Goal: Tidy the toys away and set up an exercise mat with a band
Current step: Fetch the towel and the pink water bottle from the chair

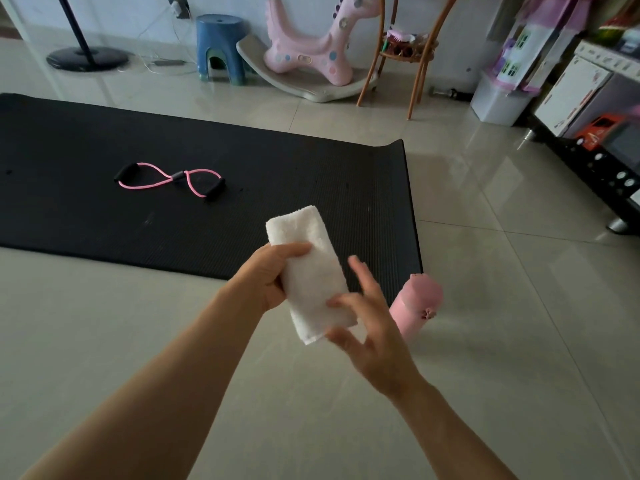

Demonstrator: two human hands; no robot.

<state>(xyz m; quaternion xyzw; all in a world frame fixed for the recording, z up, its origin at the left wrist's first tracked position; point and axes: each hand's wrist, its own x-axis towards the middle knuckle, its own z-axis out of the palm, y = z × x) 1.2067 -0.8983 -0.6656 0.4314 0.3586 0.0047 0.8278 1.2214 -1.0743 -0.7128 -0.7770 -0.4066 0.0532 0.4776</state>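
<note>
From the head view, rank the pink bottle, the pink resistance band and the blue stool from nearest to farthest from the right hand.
Measured from the right hand:
1. Pink bottle, standing on the floor just behind the hand, beside the mat's corner.
2. Pink resistance band, lying on the black mat to the left.
3. Blue stool, by the far wall.

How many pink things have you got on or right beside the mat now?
2. A pink resistance band lies flat on the black mat; a pink bottle stands on the floor at the mat's near right corner, partly behind the right hand.

Dim daylight, glossy floor glare, blurred edges
</note>
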